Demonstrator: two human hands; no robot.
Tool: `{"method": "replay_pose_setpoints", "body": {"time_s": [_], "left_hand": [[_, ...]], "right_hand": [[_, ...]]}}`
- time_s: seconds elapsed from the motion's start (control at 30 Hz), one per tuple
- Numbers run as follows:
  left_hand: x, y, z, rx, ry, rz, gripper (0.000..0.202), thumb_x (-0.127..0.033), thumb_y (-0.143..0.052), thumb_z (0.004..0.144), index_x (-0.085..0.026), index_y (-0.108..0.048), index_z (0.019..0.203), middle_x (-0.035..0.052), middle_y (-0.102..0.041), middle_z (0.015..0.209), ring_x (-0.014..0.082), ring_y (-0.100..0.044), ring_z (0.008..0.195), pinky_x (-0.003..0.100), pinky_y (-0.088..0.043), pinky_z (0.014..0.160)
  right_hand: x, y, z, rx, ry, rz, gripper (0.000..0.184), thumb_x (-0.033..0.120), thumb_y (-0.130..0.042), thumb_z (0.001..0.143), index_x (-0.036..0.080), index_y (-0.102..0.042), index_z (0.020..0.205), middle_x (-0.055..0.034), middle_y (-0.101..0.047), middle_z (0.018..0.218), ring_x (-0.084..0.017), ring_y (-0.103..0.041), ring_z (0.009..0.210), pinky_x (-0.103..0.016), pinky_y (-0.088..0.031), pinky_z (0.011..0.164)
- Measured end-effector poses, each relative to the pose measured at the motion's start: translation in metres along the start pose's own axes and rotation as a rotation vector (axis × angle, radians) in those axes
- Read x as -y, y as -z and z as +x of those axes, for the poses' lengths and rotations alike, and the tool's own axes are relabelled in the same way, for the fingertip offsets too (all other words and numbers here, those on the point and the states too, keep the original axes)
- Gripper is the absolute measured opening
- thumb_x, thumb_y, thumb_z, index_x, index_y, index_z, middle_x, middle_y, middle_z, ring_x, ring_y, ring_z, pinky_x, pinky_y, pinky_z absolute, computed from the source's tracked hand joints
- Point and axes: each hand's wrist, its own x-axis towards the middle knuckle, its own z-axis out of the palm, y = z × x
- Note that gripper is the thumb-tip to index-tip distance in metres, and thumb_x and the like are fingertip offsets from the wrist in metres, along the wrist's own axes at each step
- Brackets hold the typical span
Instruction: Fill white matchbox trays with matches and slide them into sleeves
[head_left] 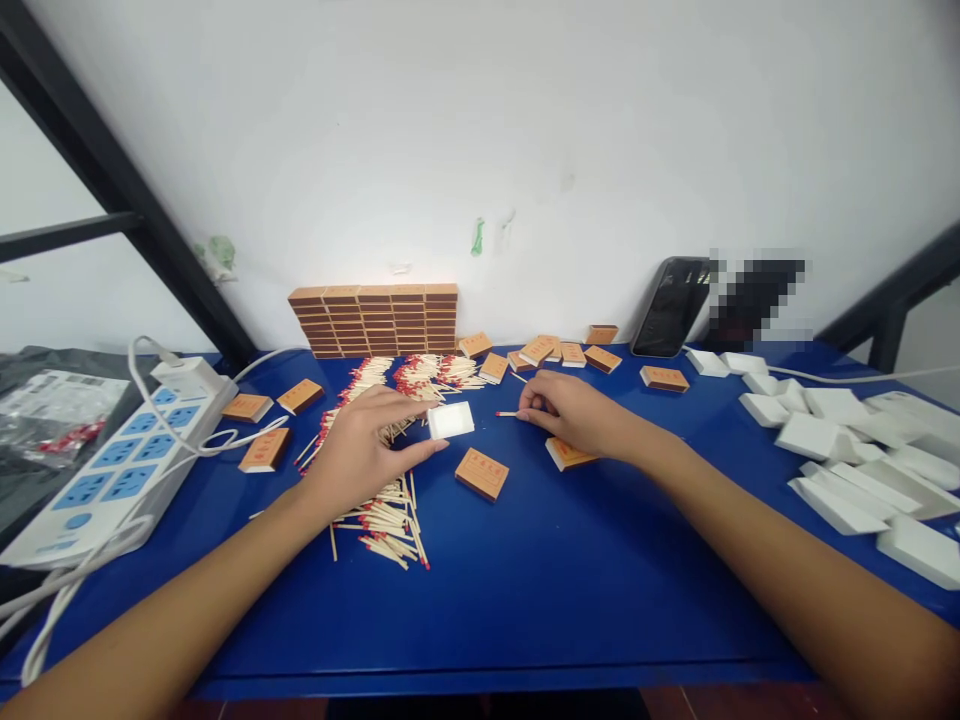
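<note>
A small white matchbox tray (451,420) is pinched between the thumb and fingers of my left hand (367,440), its open side facing up. My right hand (559,408) pinches a red-tipped match (507,414), whose head points left toward the tray. Below the tray lies an orange matchbox (482,473). Another matchbox (568,455) sits partly hidden under my right hand. Loose matches (390,525) with red heads spread in a pile under and around my left hand.
Matchboxes are stacked in a block (375,322) against the wall, with several loose ones (537,350) beside it. White trays (832,440) lie heaped at right. A phone (670,308) leans on the wall. A power strip (124,465) with cables occupies the left of the blue table (525,600).
</note>
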Motion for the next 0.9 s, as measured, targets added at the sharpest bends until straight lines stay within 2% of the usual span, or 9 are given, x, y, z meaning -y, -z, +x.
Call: {"method": "replay_pose_setpoints", "body": {"time_s": [0.13,0.3,0.37,0.43,0.53,0.67,0.77,0.83,0.9], "left_hand": [[-0.001,-0.002,0.0,0.014,0.001,0.011,0.037,-0.043,-0.089,0.088,-0.026,-0.082,0.12,0.0059,-0.083,0.105,0.0244,-0.073,0.093,0.043,-0.058,0.089],[-0.004,-0.005,0.001,0.04,-0.017,-0.002,0.037,-0.042,-0.089,0.088,-0.023,-0.082,0.119,0.0064,-0.083,0.103,0.0245,-0.073,0.091,0.043,-0.056,0.085],[-0.006,-0.005,0.001,0.035,-0.027,-0.026,0.036,-0.042,-0.089,0.088,-0.023,-0.082,0.118,0.0066,-0.083,0.103,0.0248,-0.073,0.092,0.043,-0.056,0.086],[-0.007,-0.006,0.001,0.036,-0.026,-0.05,0.035,-0.041,-0.09,0.088,-0.024,-0.082,0.117,0.0064,-0.084,0.104,0.0251,-0.074,0.094,0.043,-0.057,0.087],[-0.007,-0.005,0.0,0.06,-0.001,-0.057,0.034,-0.04,-0.09,0.088,-0.025,-0.083,0.118,0.0063,-0.084,0.106,0.0255,-0.075,0.095,0.044,-0.058,0.088],[-0.002,0.0,0.001,-0.005,0.014,-0.016,0.037,-0.045,-0.09,0.087,-0.024,-0.084,0.116,0.0067,-0.083,0.105,0.0251,-0.074,0.094,0.044,-0.059,0.089],[0.002,0.008,0.004,-0.088,0.036,0.045,0.038,-0.048,-0.091,0.085,-0.023,-0.085,0.112,0.0067,-0.083,0.102,0.0252,-0.074,0.095,0.043,-0.06,0.089],[0.005,0.013,0.007,-0.145,0.059,0.095,0.038,-0.05,-0.09,0.085,-0.023,-0.085,0.111,0.0067,-0.083,0.102,0.0256,-0.073,0.096,0.042,-0.061,0.087],[0.007,0.017,0.008,-0.184,0.079,0.128,0.039,-0.052,-0.089,0.085,-0.023,-0.085,0.111,0.0072,-0.083,0.103,0.0257,-0.073,0.096,0.04,-0.061,0.084]], "right_hand": [[0.009,0.003,-0.003,-0.02,0.034,0.042,0.016,0.031,-0.061,0.101,0.022,-0.067,0.088,-0.0071,-0.068,0.093,-0.022,-0.061,0.082,-0.034,-0.045,0.072],[0.051,-0.005,-0.011,-0.18,0.215,0.159,0.014,0.032,-0.064,0.104,0.023,-0.068,0.094,-0.0056,-0.067,0.092,-0.021,-0.061,0.083,-0.033,-0.045,0.074],[0.067,-0.013,-0.013,-0.179,0.294,0.132,0.012,0.028,-0.063,0.104,0.023,-0.067,0.094,-0.0059,-0.067,0.094,-0.021,-0.061,0.085,-0.033,-0.045,0.075],[0.072,-0.018,-0.013,-0.174,0.328,0.126,0.011,0.027,-0.062,0.105,0.023,-0.067,0.095,-0.0061,-0.068,0.096,-0.02,-0.062,0.085,-0.033,-0.045,0.074],[0.056,-0.014,-0.008,-0.223,0.287,0.162,0.011,0.032,-0.065,0.103,0.024,-0.07,0.099,-0.0057,-0.069,0.095,-0.02,-0.062,0.082,-0.033,-0.046,0.074],[0.003,0.005,0.002,-0.328,0.133,0.043,0.013,0.03,-0.062,0.1,0.023,-0.073,0.104,-0.0091,-0.07,0.1,-0.023,-0.062,0.083,-0.039,-0.048,0.081],[-0.031,0.016,0.008,-0.212,0.01,-0.023,0.019,0.032,-0.066,0.094,0.02,-0.073,0.106,-0.0107,-0.07,0.102,-0.025,-0.063,0.086,-0.039,-0.048,0.082],[-0.041,0.019,0.011,-0.104,-0.043,-0.017,0.018,0.035,-0.064,0.094,0.02,-0.072,0.098,-0.0093,-0.07,0.095,-0.024,-0.062,0.083,-0.036,-0.047,0.076],[-0.043,0.019,0.012,-0.053,-0.072,-0.015,0.018,0.035,-0.06,0.096,0.02,-0.068,0.088,-0.0078,-0.07,0.088,-0.022,-0.061,0.079,-0.034,-0.045,0.071]]}}
